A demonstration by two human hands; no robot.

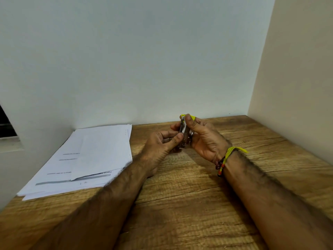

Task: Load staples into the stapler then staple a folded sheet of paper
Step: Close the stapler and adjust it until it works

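A small stapler [184,131] with a metal body and a yellow top is held upright above the wooden table [180,195], near its far edge. My right hand [203,139] grips it from the right, thumb over its upper end. My left hand [162,147] pinches its lower left side with thumb and fingers; whether staples sit between those fingers is hidden. A folded white sheet [97,152] lies on top of a stack of papers [54,177] at the left of the table.
White walls close the table at the back and left, a cream panel [292,69] at the right. Yellow and beaded threads [225,159] circle my right wrist. Bare wood shows in front of my hands.
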